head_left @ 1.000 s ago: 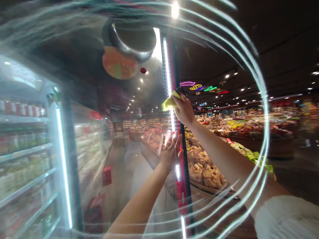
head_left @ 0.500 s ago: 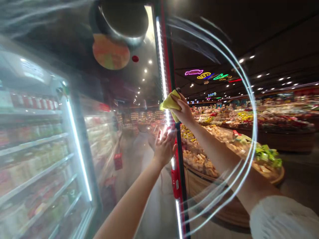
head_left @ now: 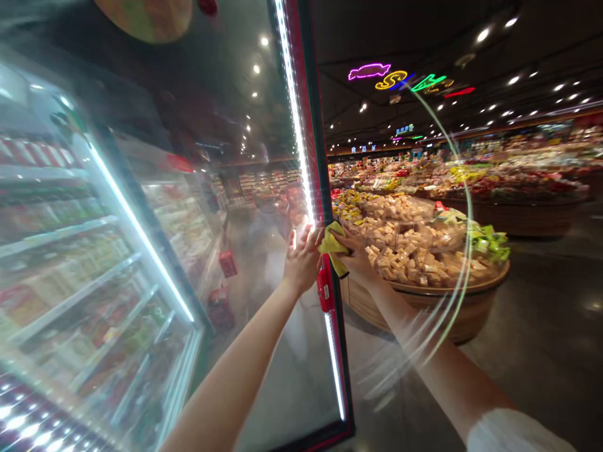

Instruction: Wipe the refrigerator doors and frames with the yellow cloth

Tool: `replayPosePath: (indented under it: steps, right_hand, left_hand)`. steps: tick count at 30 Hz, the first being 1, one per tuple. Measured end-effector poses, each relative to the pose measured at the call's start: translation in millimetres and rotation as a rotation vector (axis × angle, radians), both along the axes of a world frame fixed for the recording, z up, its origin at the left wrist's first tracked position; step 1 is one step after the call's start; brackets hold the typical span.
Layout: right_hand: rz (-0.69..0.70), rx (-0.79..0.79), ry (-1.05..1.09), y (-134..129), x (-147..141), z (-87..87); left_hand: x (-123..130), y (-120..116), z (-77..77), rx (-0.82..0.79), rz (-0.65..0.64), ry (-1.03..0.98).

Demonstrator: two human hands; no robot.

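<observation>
Wooden bin (head_left: 464, 317) beyond glass cooler door (head_left: 282, 376)

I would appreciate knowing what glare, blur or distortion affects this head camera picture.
In the head view, the door's LED strip glares white, a curved light streak crosses the right side, the right forearm smears, and the wide lens tilts the cooler shelves.

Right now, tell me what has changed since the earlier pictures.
The right hand has moved down the door's frame, from high up to about the level of the left hand, still gripping the yellow cloth. Nothing was let go. The left hand stays spread on the glass door, beside the frame.
</observation>
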State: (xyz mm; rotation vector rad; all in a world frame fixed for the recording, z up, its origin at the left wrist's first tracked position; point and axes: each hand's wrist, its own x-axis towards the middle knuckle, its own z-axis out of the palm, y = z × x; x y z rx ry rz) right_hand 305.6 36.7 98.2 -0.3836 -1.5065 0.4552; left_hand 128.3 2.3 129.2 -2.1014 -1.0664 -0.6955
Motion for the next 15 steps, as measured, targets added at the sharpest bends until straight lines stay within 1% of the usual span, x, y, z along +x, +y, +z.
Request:
replayPosePath:
  steps: [5,8,10,12,14,15]
  right_hand:
    - [0.088,-0.286,0.150,-22.6,-5.0,-63.7]
    - [0.087,-0.417,0.248,-37.7,-9.1,-94.8]
    - [0.069,-0.489,0.295,-46.1,-9.8,-109.0]
    - [0.055,-0.536,0.333,-51.0,-8.8,-117.4]
    - [0.056,-0.551,0.363,-50.6,-7.2,-119.4]
    - [0.063,-0.550,0.375,-48.1,-6.8,-117.6]
  left_hand:
    - [-1.6,0.8,-17.9,-0.049,-0.019,0.037]
    - [0.3,1.4,-29.4,-0.052,-0.026,0.049]
    - [2.8,0.7,-35.9,-0.055,-0.026,0.054]
    - [5.0,-0.9,-40.8,-0.061,-0.023,0.052]
    - [5.6,-3.5,-43.7,-0.075,-0.019,0.050]
    - [5.0,-5.0,-44.1,-0.083,-0.018,0.050]
